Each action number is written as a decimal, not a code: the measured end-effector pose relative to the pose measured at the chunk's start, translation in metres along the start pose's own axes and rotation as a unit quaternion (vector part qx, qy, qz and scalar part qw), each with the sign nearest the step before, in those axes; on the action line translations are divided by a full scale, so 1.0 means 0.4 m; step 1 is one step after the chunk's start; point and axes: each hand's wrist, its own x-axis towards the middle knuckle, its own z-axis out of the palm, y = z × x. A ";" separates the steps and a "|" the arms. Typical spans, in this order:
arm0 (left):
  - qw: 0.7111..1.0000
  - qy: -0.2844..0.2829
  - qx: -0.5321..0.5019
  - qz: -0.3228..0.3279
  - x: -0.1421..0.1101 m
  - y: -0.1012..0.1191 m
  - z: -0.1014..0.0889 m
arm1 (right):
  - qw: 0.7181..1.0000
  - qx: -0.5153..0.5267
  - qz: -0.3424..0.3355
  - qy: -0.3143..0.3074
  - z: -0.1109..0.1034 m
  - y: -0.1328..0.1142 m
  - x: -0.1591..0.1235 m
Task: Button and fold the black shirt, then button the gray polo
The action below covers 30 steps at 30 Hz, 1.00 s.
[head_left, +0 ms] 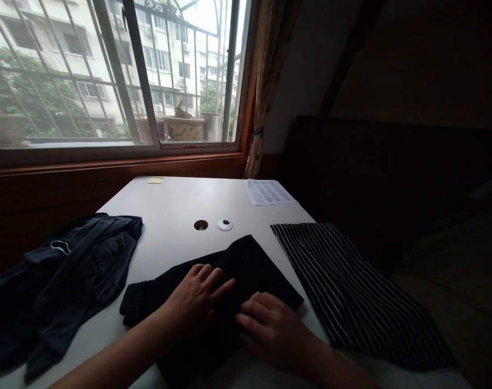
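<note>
A black garment, partly folded, lies on the white table in front of me; its exact kind does not show in the dim light. My left hand rests on its middle, palm down, the thumb apart from the bent fingers. Just right of it, my right hand has its fingers curled at the cloth, fingertips and thumb close together on the dark fabric. The cloth's near part runs down below both wrists into shadow.
A crumpled dark blue-grey garment covers the white table's left side. Black-and-white striped cloth hangs over the right edge. Farther back are a cable hole, its round cap, printed papers and a yellow sticky note.
</note>
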 end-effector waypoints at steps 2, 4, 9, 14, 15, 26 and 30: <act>1.000 -0.017 0.000 0.020 -0.001 0.001 -0.001 | 1.000 0.012 -0.025 -0.014 0.022 -0.032 0.013; 0.999 -0.028 -0.003 0.019 -0.005 0.002 -0.005 | 0.999 0.001 -0.047 -0.021 0.042 -0.047 0.022; 0.999 -0.014 -0.017 -0.045 0.000 0.001 -0.006 | 0.996 -0.034 -0.082 -0.004 0.061 -0.055 0.036; 0.990 0.027 -0.084 -0.108 0.016 -0.031 0.007 | 0.993 -0.035 -0.113 0.009 0.067 -0.072 0.053; 0.984 0.044 -0.119 -0.125 0.018 -0.048 0.006 | 0.993 -0.036 -0.115 0.011 0.070 -0.076 0.056; 0.847 0.080 -0.435 -0.296 -0.002 -0.271 -0.019 | 0.992 -0.053 -0.105 0.047 0.082 -0.117 0.089; 0.832 0.096 -0.456 -0.302 -0.006 -0.261 -0.018 | 0.993 -0.035 -0.095 0.065 0.071 -0.115 0.087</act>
